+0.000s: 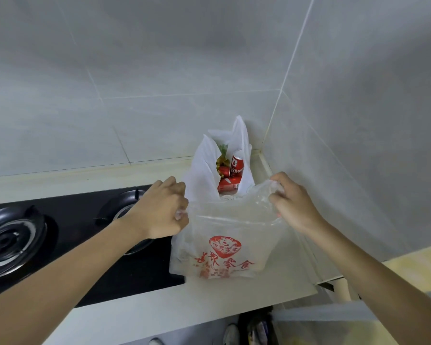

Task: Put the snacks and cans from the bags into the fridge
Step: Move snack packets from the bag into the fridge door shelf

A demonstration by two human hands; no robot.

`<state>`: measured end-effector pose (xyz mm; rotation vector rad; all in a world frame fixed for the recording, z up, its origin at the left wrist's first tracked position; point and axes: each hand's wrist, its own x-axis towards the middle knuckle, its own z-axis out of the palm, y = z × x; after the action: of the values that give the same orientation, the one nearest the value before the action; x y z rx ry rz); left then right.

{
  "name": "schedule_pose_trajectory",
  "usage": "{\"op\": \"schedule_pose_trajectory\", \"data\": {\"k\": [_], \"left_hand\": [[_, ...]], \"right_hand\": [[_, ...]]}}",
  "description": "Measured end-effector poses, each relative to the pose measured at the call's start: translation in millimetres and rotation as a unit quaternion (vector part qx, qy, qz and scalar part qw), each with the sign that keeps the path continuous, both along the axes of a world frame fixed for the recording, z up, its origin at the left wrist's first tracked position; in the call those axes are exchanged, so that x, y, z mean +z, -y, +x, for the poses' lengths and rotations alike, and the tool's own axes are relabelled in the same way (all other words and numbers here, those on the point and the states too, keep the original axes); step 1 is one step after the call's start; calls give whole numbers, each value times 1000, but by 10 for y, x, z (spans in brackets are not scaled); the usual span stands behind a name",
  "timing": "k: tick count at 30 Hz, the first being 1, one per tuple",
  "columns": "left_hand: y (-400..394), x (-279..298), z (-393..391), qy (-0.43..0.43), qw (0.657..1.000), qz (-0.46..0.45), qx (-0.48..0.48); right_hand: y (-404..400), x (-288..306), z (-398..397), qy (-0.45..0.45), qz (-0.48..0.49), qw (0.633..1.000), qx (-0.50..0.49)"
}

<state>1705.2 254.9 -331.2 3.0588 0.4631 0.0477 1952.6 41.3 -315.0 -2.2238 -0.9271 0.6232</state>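
Your left hand (pixel 163 207) has its fingers curled tight around the left handle of the translucent white plastic bag with red printed characters (pixel 224 245), and your right hand (pixel 292 201) pinches the bag's right handle, so the top edge is stretched between them. This printed bag stands on the pale countertop (pixel 139 317), just right of the black glass gas hob (pixel 60 235), with its lower left corner touching the hob's edge. What it holds is hidden by the cloudy plastic. Just behind the printed bag, further from the hob and close to the corner of the grey tiled wall (pixel 159 70), stands a second white plastic bag (pixel 204 168) with its mouth open. Inside it you can see an upright red drink can (pixel 237 164), another red can lying on its side (pixel 229 186) below it, and a gold and red snack packet (pixel 222 165) to their left.
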Motion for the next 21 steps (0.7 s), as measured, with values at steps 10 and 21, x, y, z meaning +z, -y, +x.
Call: {"op": "schedule_pose_trajectory", "data": {"k": [10,21], "left_hand": [[361,-173,436,-12,997,67,-47],[416,-629,251,-297,953,53,-13]], "right_hand": [[-291,-307,-247,398,26,833,383],[214,-983,328,351,-158,816,432]]}}
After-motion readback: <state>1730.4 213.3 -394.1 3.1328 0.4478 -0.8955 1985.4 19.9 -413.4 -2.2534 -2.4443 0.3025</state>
